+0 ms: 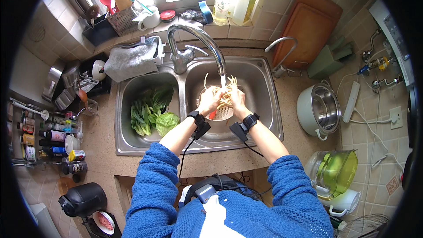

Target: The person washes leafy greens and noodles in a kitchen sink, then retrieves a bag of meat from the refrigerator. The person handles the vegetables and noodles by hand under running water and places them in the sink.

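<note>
My left hand [209,100] and my right hand [238,100] grip one bundle of long, pale yellow vegetable strands [226,98] between them. A running stream of water [223,81] falls onto the bundle from the curved chrome faucet [202,33]. Beneath my hands a pale perforated colander [225,114] sits in the right basin [261,105] of the steel sink. An orange-red piece [212,115], perhaps carrot or pepper, shows by my left wrist in the colander. My fingers partly hide the strands.
Leafy greens [140,119] and a lettuce head [167,123] lie in the left basin. A small filter tap [282,53] rises at the sink's right, near a pot [319,110]. Cables hang from both wrist devices. A bowl of raw minced meat [104,222] stands lower left.
</note>
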{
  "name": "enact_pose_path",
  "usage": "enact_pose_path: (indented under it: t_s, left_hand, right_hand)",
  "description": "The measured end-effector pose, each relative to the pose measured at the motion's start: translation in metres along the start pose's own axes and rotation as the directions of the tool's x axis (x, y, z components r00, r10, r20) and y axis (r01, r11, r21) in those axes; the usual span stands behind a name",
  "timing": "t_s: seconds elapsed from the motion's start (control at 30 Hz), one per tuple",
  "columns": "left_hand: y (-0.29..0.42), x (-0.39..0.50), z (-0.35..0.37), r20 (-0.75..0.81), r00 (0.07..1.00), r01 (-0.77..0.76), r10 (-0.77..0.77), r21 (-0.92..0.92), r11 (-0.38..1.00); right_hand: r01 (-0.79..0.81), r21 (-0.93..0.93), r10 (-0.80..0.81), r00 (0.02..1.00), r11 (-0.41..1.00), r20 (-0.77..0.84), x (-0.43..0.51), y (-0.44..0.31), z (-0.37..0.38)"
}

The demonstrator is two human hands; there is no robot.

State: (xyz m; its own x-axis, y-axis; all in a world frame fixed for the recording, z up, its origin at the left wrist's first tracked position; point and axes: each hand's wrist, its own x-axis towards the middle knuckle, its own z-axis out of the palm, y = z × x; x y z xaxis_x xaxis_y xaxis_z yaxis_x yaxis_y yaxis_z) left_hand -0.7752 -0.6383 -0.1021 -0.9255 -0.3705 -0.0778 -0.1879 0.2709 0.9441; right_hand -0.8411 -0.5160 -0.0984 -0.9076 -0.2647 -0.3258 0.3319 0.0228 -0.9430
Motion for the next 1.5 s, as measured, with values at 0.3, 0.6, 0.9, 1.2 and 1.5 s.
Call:
enact_pose_path:
  t_s: [0.3,0.6,0.9,1.2,1.5]
  left_hand:
    - [0.01,0.006,-0.006,-0.051,0.99,0.137,-0.132,0.093,0.986]
    - [0.003,0.008,-0.011,-0.018,1.0,0.013,-0.011,0.096,0.995]
    - [0.009,0.008,-0.005,-0.075,0.988,0.137,-0.137,0.006,0.99]
    - [-0.011,0.018,0.007,-0.066,0.996,0.062,-0.059,0.045,0.997]
    - [-0.05,0.044,0.015,0.113,0.972,0.234,-0.207,-0.336,0.913]
  right_hand:
    - [-0.003,-0.09,0.007,0.999,0.996,0.048,0.007,0.002,0.008]
    - [0.032,-0.217,-0.015,0.997,0.976,0.077,0.017,0.017,0.0]
    - [0.186,-0.315,-0.136,0.976,0.931,0.172,0.004,-0.003,-0.003]
    - [0.052,-0.146,-0.052,0.999,0.988,0.004,0.022,0.013,-0.009]
    - [-0.128,0.489,-0.063,0.933,0.863,0.356,-0.013,-0.018,-0.002]
